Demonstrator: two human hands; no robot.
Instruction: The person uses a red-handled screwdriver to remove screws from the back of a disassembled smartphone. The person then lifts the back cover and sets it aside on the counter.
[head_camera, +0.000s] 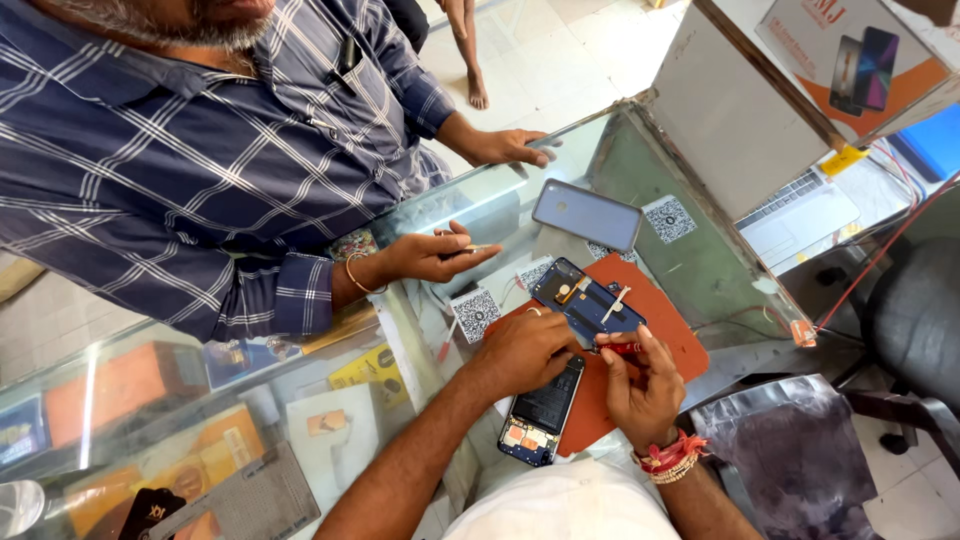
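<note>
At frame centre, the left hand (528, 347) presses flat on the opened phone (583, 300); the right hand (640, 378) pinches a red-handled screwdriver (618, 348).

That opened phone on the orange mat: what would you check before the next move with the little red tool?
1. Opened phone lies fully on the orange mat: ok.
2. Left hand rests at the phone's near edge, steadying it: ok.
3. Right hand pinches the red-handled tool between its fingertips: ok.
4. Tool tip seated on a screw: cannot tell, too small and partly hidden.
5. Second opened phone part lies half under the left wrist, hanging off the mat: not ok.
6. The other person's hand on the glass counter is apart from the work: ok.
</note>
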